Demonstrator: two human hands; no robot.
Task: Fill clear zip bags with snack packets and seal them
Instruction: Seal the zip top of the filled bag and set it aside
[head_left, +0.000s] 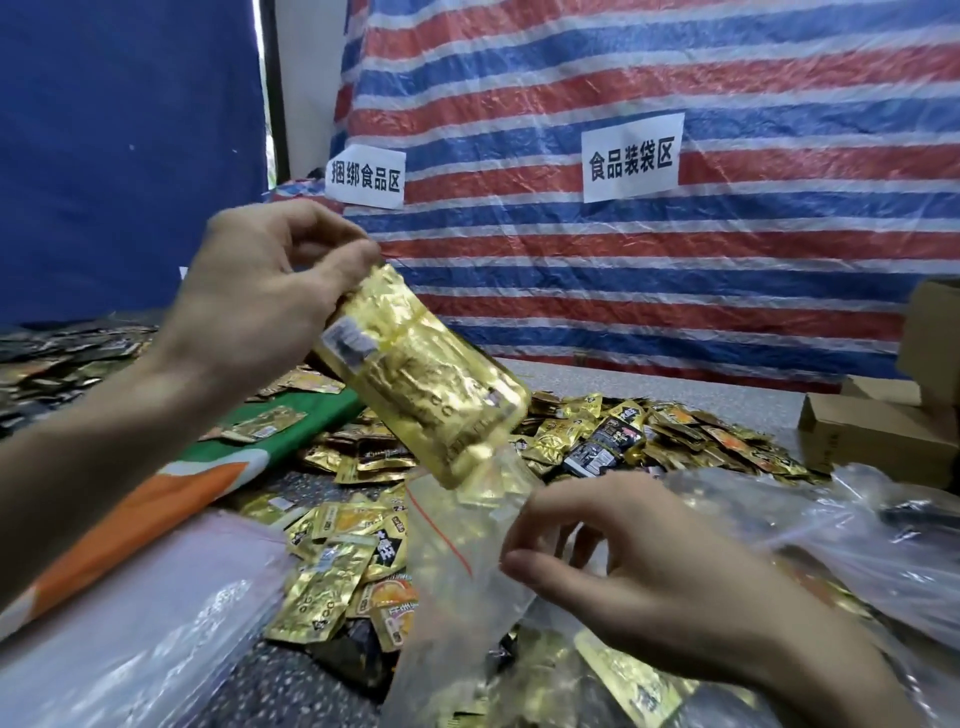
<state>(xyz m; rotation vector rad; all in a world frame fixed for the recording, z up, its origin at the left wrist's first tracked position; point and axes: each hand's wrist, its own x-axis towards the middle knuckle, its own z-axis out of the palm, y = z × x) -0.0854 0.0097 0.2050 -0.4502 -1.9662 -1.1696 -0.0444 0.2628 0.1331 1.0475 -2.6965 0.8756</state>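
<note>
Broadly, a red, white and blue striped plastic tarpaulin (675, 78) hangs behind everything, with white paper signs (631, 156) stuck to it. Below it runs the grey speckled bench (675, 379). Across the bench spreads a wide heap of loose gold and black foil packets (597, 431), close under both hands, which suits repeated picking. Brown cardboard boxes (872, 436) sit at the far right.

The clear zip bag (452, 561), marked by a red seal line, is held up above the heap near the centre. Its mouth is turned up and to the left so that packets can slide straight in. A thick stack of gold foil snack packets (415, 379) hangs slanted over it, its lower end right at the bag's mouth. I judge this to be the filling step, with sealing not yet done.

The left hand (249, 301) is raised with the wrist bent. Its thumb and fingertips pinch the stack's upper end, a tight grip that lets the stack dangle and be aimed. The right hand (649, 561) sits lower, fingers curled. Its grip appears to be a light pinch on the bag's lip that keeps the mouth open, though the plastic is too clear to show the exact contact.
</note>
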